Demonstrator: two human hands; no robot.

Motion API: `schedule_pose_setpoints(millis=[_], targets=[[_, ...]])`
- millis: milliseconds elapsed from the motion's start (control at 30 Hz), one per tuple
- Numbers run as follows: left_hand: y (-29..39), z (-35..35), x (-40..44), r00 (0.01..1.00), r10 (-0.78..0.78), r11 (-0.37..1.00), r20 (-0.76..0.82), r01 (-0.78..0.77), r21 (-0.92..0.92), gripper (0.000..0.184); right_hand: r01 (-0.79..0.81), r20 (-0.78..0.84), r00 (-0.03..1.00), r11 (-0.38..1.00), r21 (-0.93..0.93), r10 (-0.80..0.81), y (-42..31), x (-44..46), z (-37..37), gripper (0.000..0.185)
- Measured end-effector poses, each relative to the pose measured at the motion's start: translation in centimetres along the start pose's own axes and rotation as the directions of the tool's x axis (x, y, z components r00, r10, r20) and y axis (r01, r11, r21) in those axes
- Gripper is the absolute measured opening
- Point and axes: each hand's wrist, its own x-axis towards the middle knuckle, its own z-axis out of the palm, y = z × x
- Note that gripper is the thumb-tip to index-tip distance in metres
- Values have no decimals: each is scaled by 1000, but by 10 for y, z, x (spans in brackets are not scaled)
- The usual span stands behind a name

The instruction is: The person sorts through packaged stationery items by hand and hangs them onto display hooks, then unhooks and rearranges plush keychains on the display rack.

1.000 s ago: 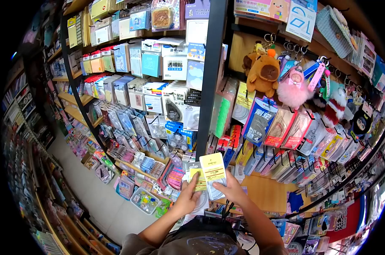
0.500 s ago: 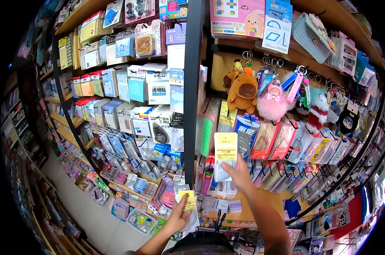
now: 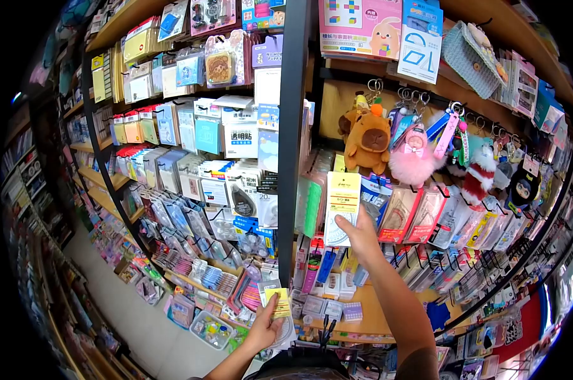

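Observation:
My right hand [image 3: 358,235] is raised in front of the right rack, its thumb pressed on a flat protractor pack [image 3: 342,201] with a yellow top and a clear protractor below. The pack stands upright near the hooks. Lower down, by the dark post, my left hand [image 3: 266,328] pinches another yellow-topped protractor pack [image 3: 280,305], with a greyish pack behind it. Fingers behind both packs are partly hidden. Just right of the raised pack hang red-edged packs [image 3: 395,212]; a green strip-like pack [image 3: 313,201] hangs to its left.
A dark metal post [image 3: 291,145] separates the two racks. Above the right hand dangle a brown plush keychain [image 3: 367,140] and a pink fluffy one [image 3: 413,158]. Small boxes sit on a wooden shelf [image 3: 375,311] below. A clear bin [image 3: 211,329] stands at the lower left beside the aisle floor [image 3: 131,329].
My right hand has moved up with its protractor pack, closer to the hooks. My left hand stays almost in place. The whole view has shifted slightly.

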Motion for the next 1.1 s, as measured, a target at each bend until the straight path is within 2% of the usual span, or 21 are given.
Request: schedule_pose_setpoints(millis=[167,267,367,667,767,867,967,1100], targets=[[3,0,2,1000,-20,1000,10,20,13,63,-27,5,1000,999,24,27,0,3,-1,39],[3,1,3,1000,-20,1000,15,20,20,63,14,-17,1000,999,38,-13,3,5,-1,31],[2,1,3,999,-26,1000,19,26,5,63,-36,1,999,999,28,36,4,6,-3,39],[0,2,1,1000,-19,1000,9,19,-23,64,-93,9,996,991,95,93,-3,6,-4,38],[-1,2,1,1000,-29,999,11,29,-23,64,-110,-6,994,991,75,111,-10,4,-2,37],[-2,4,1,999,-44,999,24,45,-27,64,-47,-19,999,995,-87,45,-9,6,-3,35],[-5,5,1,999,-38,999,32,38,-29,64,-54,-55,997,978,-202,44,-12,6,-1,33],[-3,5,1,999,-24,999,24,25,-27,64,-54,-64,997,978,-202,42,-14,6,-1,32]])
